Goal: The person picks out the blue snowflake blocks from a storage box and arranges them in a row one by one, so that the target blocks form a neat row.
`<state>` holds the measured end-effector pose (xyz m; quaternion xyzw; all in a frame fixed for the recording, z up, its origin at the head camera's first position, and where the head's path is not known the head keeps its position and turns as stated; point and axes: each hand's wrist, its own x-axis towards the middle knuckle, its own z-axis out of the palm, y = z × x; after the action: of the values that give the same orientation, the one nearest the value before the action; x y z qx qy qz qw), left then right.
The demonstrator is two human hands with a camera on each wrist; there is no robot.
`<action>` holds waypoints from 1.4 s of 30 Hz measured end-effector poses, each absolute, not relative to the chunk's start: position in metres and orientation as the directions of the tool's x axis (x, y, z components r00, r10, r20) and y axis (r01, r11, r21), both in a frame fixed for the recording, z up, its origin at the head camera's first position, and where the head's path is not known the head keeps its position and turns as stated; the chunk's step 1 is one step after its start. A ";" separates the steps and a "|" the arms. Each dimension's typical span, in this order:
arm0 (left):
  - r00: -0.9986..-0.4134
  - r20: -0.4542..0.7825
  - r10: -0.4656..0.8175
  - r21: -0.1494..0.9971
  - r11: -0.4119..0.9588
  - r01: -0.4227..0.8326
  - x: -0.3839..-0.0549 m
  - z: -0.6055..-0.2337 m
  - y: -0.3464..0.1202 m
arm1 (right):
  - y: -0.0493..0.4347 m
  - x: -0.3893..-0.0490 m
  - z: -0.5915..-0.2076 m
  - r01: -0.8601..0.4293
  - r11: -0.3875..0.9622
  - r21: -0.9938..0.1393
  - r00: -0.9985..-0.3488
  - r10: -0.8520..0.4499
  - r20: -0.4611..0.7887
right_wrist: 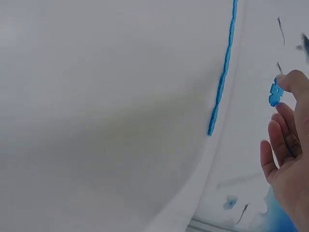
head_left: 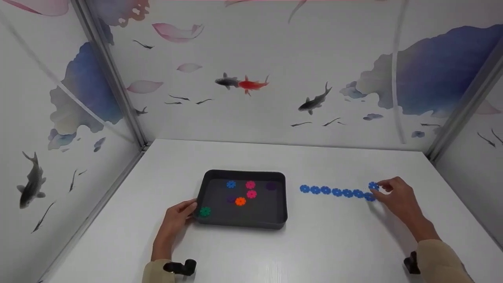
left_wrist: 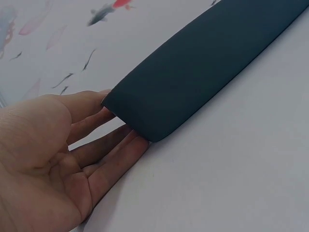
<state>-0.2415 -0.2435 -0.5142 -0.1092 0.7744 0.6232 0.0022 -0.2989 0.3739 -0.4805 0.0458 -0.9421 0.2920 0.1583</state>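
Observation:
Between thumb and forefinger, my right hand pinches a blue flower-shaped plastic disc, held above the table near the right end of a row of blue discs. In the right wrist view the pinched disc is apart from the row. My left hand grips the left side of a dark tray, thumb at the rim and fingers against its outer side and lower edge, as the left wrist view shows. Inside the tray lie a blue disc, an orange disc, a green disc, two pink and two dark purple ones.
The white tabletop carries the tray near its middle and the row to the right of it. Printed panels with fish and petals, such as the back wall, enclose the table at the back and both sides.

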 end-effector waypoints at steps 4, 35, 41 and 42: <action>-0.974 -0.147 -0.171 0.966 0.188 -0.179 -0.241 -0.513 -0.246 | 0.391 -0.297 -0.485 -0.097 0.824 -0.558 -0.970 0.047 0.238; -0.979 -0.127 -0.160 0.962 0.220 -0.161 -0.243 -0.516 -0.244 | 0.440 -0.289 -0.507 0.103 0.786 -0.609 -0.994 0.096 -0.044; -0.976 -0.140 -0.166 0.966 0.193 -0.171 -0.243 -0.516 -0.243 | 0.445 -0.289 -0.507 0.118 0.786 -0.607 -0.993 0.095 -0.069; -0.975 -0.145 -0.167 0.967 0.185 -0.175 -0.243 -0.516 -0.243 | 0.444 -0.289 -0.507 0.116 0.786 -0.607 -0.993 0.095 -0.066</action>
<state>-0.2431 -0.2427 -0.5159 -0.1111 0.7696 0.6288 0.0032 -0.2894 0.4443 -0.5066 -0.0558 -0.9450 0.3220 -0.0160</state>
